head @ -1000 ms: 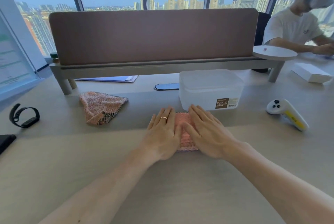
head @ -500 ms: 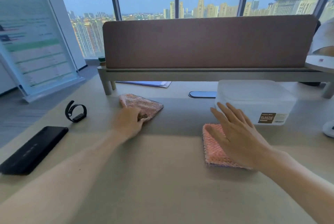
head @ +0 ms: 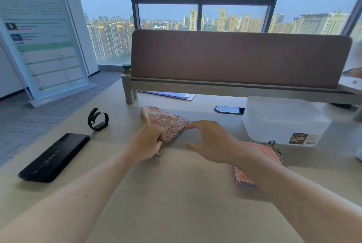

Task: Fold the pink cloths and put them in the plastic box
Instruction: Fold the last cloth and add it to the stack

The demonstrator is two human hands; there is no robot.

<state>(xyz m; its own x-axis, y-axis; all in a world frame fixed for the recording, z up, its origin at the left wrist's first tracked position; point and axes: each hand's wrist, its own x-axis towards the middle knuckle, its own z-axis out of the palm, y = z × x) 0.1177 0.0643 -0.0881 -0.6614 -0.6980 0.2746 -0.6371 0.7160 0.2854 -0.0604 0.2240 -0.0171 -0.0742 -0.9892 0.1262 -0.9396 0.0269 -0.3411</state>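
Observation:
An unfolded pink cloth (head: pixel 164 120) lies crumpled on the desk below the divider. My left hand (head: pixel 146 142) grips its near edge, fingers curled round the fabric. My right hand (head: pixel 212 140) hovers just right of that cloth's corner, fingers and thumb spread, holding nothing. A folded pink cloth (head: pixel 260 156) lies flat on the desk under my right forearm, which hides part of it. The translucent plastic box (head: pixel 284 119) with a lid and a brown label stands behind the folded cloth, at the right.
A black phone (head: pixel 54 157) and a black wristband (head: pixel 98 119) lie at the left. A brown desk divider (head: pixel 239 58) on a raised shelf closes off the back, with papers (head: pixel 170 94) under it. A dark oval cable port (head: pixel 229 109) sits left of the box.
My left hand left the folded cloth and took hold of the unfolded cloth. My right hand lifted off the folded cloth and moved left toward the unfolded one. The view turned left.

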